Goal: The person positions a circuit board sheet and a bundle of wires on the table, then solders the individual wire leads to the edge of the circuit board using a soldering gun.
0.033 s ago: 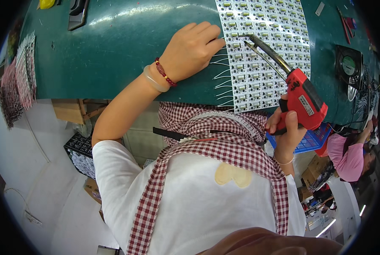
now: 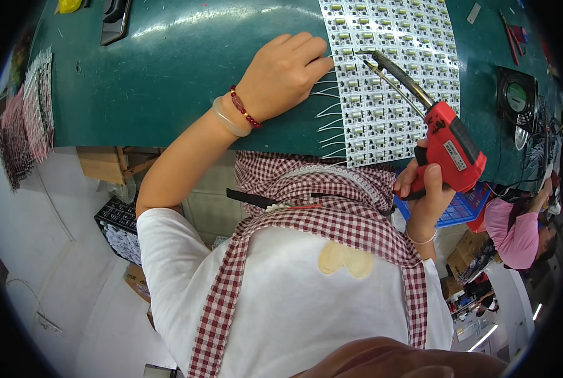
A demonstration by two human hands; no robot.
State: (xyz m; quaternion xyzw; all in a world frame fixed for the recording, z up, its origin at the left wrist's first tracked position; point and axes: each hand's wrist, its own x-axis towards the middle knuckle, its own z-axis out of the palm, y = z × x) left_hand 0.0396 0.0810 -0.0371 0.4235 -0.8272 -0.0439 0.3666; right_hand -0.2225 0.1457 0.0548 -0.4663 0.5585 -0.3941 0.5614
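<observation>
My right hand (image 2: pixel 428 192) is wrapped round the handle of a red and black soldering gun (image 2: pixel 453 148). Its long metal nozzle points up and left, the bent tip over the left part of a white sheet of small circuit boards (image 2: pixel 398 94). Along that sheet's left edge, several thin white wires (image 2: pixel 329 112) stick out toward the left. My left hand (image 2: pixel 288 75) rests at this edge near the tip, its fingers curled and pinched together. Whatever those fingertips hold is hidden.
Bundles of red and white wires (image 2: pixel 35 107) hang over the left end of the green table (image 2: pixel 180 88). A black fan (image 2: pixel 518 97) stands at the right, with pliers (image 2: pixel 511 38) beyond it. Below the table edge is a blue basket (image 2: pixel 461 211); a co-worker in pink (image 2: pixel 511 233) sits at the right.
The soldering gun and its tip have shifted very slightly to the right. My left hand has not visibly moved.
</observation>
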